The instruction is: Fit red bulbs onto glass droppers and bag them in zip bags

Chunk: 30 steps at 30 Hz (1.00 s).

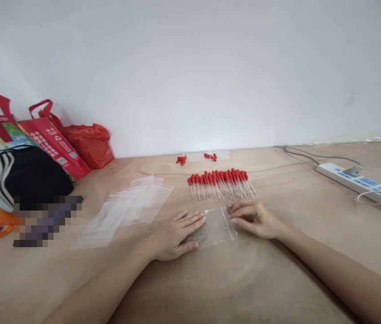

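Bag (212,225) of clear film, lying flat on the wooden counter (230,288), short of a row of red-topped tubes (222,180) as I view it from the person's side. The left grip (185,234), a bare hand, rests palm down across the bag's left part, fingers spread and clamped on nothing. The right grip (256,219) is at the bag's right edge, beside the double-lined strip, fingers bent and thumb below them. Whether any film is pinched there cannot be told; the fingertips partly conceal the contact.

Handling assessment: the bag should prove very light and limp, smooth enough to slide on wood, and liable to crease or cling to itself. It looks unlikely to break. Best hold is judged to be the strip edge, probably its firmest part, taken between thumb and forefinger, with a flat palm steadying the body.

Also noted: overlapping clear bags (126,209) to the left; small red pieces (181,160) near the wall (210,81); a white power strip (352,180) at the right; a black drawstring bag (38,175) at the left.
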### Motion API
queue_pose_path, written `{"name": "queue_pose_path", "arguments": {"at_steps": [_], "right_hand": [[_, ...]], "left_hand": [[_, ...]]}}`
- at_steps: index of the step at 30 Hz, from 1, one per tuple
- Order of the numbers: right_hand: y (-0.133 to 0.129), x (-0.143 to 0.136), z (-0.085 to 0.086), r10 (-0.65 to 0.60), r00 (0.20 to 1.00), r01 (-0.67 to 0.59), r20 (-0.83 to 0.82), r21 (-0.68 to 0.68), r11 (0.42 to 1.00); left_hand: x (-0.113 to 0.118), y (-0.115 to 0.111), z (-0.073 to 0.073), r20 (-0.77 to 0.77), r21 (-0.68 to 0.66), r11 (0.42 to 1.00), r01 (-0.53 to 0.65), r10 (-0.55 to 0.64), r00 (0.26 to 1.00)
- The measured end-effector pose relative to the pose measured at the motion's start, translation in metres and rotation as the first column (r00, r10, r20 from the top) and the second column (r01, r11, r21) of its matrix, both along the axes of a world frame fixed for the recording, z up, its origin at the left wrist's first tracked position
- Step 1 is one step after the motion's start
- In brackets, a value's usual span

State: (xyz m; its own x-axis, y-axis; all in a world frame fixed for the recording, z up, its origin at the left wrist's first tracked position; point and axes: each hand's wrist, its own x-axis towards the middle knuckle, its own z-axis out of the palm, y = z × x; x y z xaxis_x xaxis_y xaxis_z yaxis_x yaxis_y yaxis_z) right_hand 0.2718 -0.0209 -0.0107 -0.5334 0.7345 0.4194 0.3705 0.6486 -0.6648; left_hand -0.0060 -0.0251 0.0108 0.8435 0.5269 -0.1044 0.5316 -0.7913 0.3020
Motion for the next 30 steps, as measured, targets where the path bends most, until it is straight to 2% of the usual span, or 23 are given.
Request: {"name": "queue_pose_path", "arguments": {"at_steps": [2,5,8,11,13,15,18,24,30], "right_hand": [[0.018,0.000,-0.002,-0.217,0.976,0.217,-0.006,0.043,0.975],[0.056,-0.003,-0.002,-0.487,0.873,0.487,-0.009,0.031,0.873],[0.093,-0.014,0.002,-0.596,0.793,0.602,0.124,-0.018,0.798],[0.115,-0.029,0.009,-0.677,0.681,0.691,0.280,0.061,0.720],[0.123,-0.038,0.013,-0.701,0.616,0.711,0.359,0.130,0.691],[0.128,-0.045,0.014,-0.697,0.592,0.705,0.406,0.160,0.691],[0.134,-0.049,0.013,-0.665,0.626,0.688,0.407,0.113,0.717],[0.147,-0.047,0.011,-0.623,0.741,0.667,0.249,-0.174,0.724],[0.139,-0.030,0.028,-0.539,0.839,0.525,0.073,-0.371,0.766]], "left_hand": [[0.000,0.001,-0.001,0.030,0.000,1.000,0.002,-0.002,1.000],[0.000,0.001,-0.005,0.080,0.012,1.000,-0.016,0.015,0.997],[-0.001,0.001,-0.008,0.140,0.039,0.997,-0.064,0.058,0.988],[-0.005,-0.001,-0.007,0.200,0.023,0.995,-0.096,0.090,0.976],[-0.007,-0.002,-0.003,0.190,0.000,0.996,-0.092,0.090,0.978],[-0.007,-0.004,0.000,0.154,-0.010,0.997,-0.083,0.083,0.985],[-0.007,-0.005,0.002,0.128,-0.012,0.996,-0.084,0.085,0.988],[-0.007,-0.005,0.001,0.138,-0.028,0.996,-0.090,0.093,0.986],[-0.007,-0.005,0.001,0.141,-0.042,0.994,-0.096,0.101,0.985]]}}
